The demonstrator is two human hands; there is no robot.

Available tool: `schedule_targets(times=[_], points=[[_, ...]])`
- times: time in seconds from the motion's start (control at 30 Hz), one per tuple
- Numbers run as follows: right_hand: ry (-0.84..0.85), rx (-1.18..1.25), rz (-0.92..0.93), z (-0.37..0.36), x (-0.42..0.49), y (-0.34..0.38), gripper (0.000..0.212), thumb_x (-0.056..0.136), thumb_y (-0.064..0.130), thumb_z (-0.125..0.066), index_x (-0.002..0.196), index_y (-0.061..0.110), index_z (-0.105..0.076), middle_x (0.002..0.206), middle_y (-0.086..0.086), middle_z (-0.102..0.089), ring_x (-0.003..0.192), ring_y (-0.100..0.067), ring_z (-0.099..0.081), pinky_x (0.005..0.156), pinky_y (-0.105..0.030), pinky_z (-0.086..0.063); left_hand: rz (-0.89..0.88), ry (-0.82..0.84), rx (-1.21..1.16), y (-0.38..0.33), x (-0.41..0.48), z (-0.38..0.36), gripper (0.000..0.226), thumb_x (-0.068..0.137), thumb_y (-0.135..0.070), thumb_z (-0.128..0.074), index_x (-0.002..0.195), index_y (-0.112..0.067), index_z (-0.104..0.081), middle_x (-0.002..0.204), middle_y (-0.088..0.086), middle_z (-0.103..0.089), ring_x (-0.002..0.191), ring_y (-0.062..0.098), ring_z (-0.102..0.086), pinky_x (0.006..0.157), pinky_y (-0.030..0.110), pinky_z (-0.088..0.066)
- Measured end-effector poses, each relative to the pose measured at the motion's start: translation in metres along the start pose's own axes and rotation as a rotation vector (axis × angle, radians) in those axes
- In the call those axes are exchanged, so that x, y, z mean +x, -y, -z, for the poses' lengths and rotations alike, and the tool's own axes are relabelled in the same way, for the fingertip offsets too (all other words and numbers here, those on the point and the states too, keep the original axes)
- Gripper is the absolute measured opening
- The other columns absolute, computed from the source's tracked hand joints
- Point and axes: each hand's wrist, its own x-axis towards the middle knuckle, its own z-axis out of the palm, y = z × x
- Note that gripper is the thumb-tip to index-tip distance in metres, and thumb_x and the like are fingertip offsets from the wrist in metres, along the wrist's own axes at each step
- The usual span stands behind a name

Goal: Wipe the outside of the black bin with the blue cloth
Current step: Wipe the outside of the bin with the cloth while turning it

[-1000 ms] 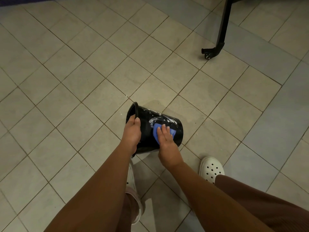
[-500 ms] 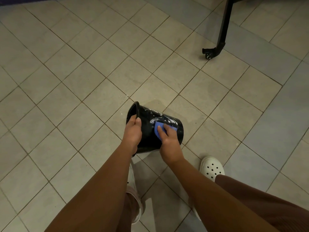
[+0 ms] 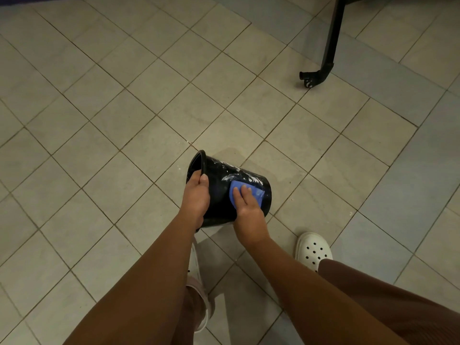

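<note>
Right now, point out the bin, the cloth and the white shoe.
bin [image 3: 219, 197], head view, side wall beside the cloth.
cloth [image 3: 258, 194], head view, its bare right end.
white shoe [image 3: 313, 249], head view, the top.

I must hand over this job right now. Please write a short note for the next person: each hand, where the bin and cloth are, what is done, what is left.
Left hand: holds the black bin by its rim, thumb outside; the bin is tipped on its side, mouth to the left.
Right hand: fingers flat, pressing the blue cloth on the bin's side wall.
Done: the cloth is on the wall; how much is clean cannot be told.
Left: white smears show on the wall above the cloth; wipe these, then the hidden sides.
</note>
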Motion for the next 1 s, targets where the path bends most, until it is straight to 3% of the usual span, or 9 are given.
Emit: schedule_targets(times=[0.1,0.23,0.33,0.4,0.5,0.7,0.8,0.93,1.0], points=[[-0.025,0.027,0.119,-0.008,-0.003,0.003,0.076,0.058,-0.018,-0.074,0.129,-0.006,-0.048,0.132,-0.030,-0.048,0.123,-0.045,-0.045,0.098,-0.052,-0.031,0.004,0.003,-0.002,0.000,-0.001,0.000,0.032,0.108,-0.025,-0.031,0.126,-0.026,-0.057,0.123,0.010,-0.062,0.113,0.027,-0.060,0.094,0.042,-0.050],[-0.105,0.015,0.178,0.005,0.011,-0.004,0.073,0.067,-0.017,-0.068,0.134,-0.005,-0.041,0.139,-0.027,-0.042,0.130,-0.042,-0.038,0.104,-0.051,-0.034,0.013,0.011,-0.013,-0.003,-0.003,0.000,0.030,0.107,-0.028,-0.032,0.122,-0.029,-0.057,0.122,0.008,-0.061,0.111,0.026,-0.060,0.098,0.048,-0.051],[-0.053,-0.003,0.081,0.005,0.010,0.005,0.068,0.080,-0.012,-0.057,0.141,-0.002,-0.028,0.148,-0.023,-0.027,0.139,-0.037,-0.023,0.113,-0.044,-0.021,0.000,0.009,-0.015,-0.003,-0.002,0.000,0.032,0.108,-0.028,-0.031,0.127,-0.026,-0.056,0.122,0.008,-0.060,0.108,0.023,-0.060,0.090,0.041,-0.051],[-0.028,-0.017,0.064,-0.001,0.003,0.013,0.071,0.068,-0.015,-0.069,0.133,-0.008,-0.041,0.138,-0.029,-0.041,0.128,-0.043,-0.039,0.101,-0.054,-0.037,-0.008,0.003,-0.007,-0.001,0.000,0.002,0.033,0.108,-0.027,-0.031,0.130,-0.025,-0.056,0.123,0.008,-0.060,0.109,0.023,-0.059,0.090,0.039,-0.050],[-0.004,-0.002,0.135,-0.008,-0.004,0.017,0.074,0.055,-0.018,-0.075,0.125,-0.010,-0.051,0.128,-0.031,-0.051,0.118,-0.046,-0.049,0.094,-0.053,-0.031,-0.023,0.001,0.003,0.000,0.001,0.004,0.030,0.108,-0.025,-0.030,0.123,-0.026,-0.057,0.122,0.009,-0.062,0.107,0.023,-0.060,0.087,0.037,-0.050],[-0.043,0.023,0.169,0.008,0.016,0.005,0.065,0.079,-0.012,-0.057,0.139,-0.004,-0.033,0.146,-0.025,-0.031,0.136,-0.040,-0.028,0.108,-0.049,-0.033,-0.018,0.024,-0.003,-0.001,0.001,0.003,0.029,0.107,-0.027,-0.032,0.120,-0.030,-0.057,0.121,0.009,-0.062,0.111,0.027,-0.061,0.101,0.051,-0.050],[0.024,0.000,0.036,0.009,0.017,0.007,0.065,0.092,0.000,-0.044,0.147,0.005,-0.010,0.156,-0.014,-0.008,0.144,-0.027,-0.003,0.117,-0.038,-0.017,-0.016,0.029,0.008,-0.002,-0.001,0.002,0.033,0.108,-0.028,-0.031,0.131,-0.026,-0.054,0.125,0.009,-0.061,0.112,0.026,-0.060,0.102,0.050,-0.049],[0.007,0.028,0.105,-0.001,0.001,0.019,0.067,0.074,-0.015,-0.060,0.136,-0.008,-0.036,0.143,-0.029,-0.034,0.132,-0.043,-0.033,0.104,-0.052,-0.036,0.003,0.028,0.016,-0.001,0.002,0.005,0.037,0.107,-0.030,-0.032,0.139,-0.027,-0.051,0.130,0.008,-0.060,0.117,0.026,-0.059,0.104,0.051,-0.048],[0.018,0.043,0.164,-0.006,-0.003,0.018,0.072,0.062,-0.018,-0.068,0.130,-0.010,-0.045,0.134,-0.030,-0.045,0.124,-0.046,-0.042,0.098,-0.056,-0.034,0.009,0.045,0.015,0.000,0.002,0.005,0.035,0.107,-0.030,-0.032,0.136,-0.027,-0.053,0.126,0.007,-0.061,0.116,0.025,-0.060,0.105,0.051,-0.047]])
